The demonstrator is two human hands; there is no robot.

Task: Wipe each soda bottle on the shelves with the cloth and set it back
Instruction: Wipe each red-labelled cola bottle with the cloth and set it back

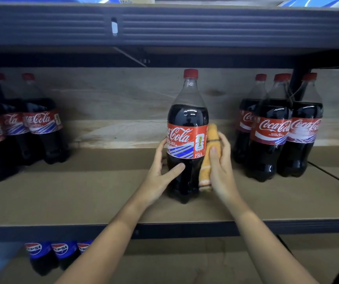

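On the brown shelf (82,197), fingers (177,168) clasp bottle (187,128), others press cloth (210,158)

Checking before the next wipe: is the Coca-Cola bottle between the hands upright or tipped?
Upright. The Coca-Cola bottle stands on the shelf board, red cap straight above its base, left hand steadying it, right hand pressing the orange cloth against it.

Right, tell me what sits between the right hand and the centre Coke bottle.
The orange cloth: in the head view, the right hand presses it against the bottle.
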